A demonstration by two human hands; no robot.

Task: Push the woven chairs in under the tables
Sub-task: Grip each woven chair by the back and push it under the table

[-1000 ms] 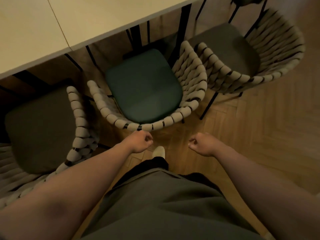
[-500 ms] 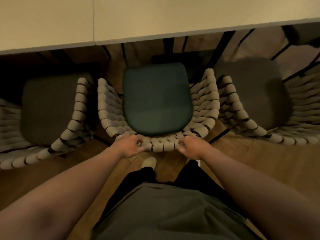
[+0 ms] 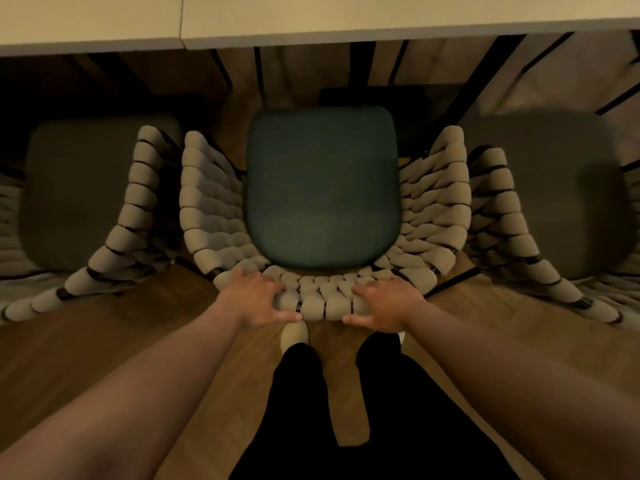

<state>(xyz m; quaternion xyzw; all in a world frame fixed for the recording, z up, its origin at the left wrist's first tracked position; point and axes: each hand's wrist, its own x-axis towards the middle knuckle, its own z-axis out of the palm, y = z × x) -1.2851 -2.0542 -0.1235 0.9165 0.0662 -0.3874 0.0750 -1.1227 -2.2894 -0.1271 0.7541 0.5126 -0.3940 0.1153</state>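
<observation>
Hands are now gripping the back of the middle woven chair [image 3: 322, 299]: the left hand [image 3: 256, 299] and the right hand [image 3: 384, 303] are each curling fingers over the top of the rope rail, with the thumbs lying along its near side and a short stretch of weave showing between them. A second ago both hands were hanging as loose fists just short of the chair, and half a second ago they were only arriving at the rail. The chair is also sitting differently: it was standing turned, with its back swung to the right, and it is now facing the pale table [image 3: 346, 15] squarely. Its dark green seat [image 3: 322, 150] is pointing at the table's near edge, with a strip of wooden floor [image 3: 104, 341] and dark table legs showing between them. The left woven chair [image 3: 93, 192] and the right woven chair [image 3: 540, 188] are standing close on either side, their woven arms just beside the middle one's. Near the rail, a light shoe [image 3: 294, 336] is showing below dark trousers [image 3: 398, 427].
</observation>
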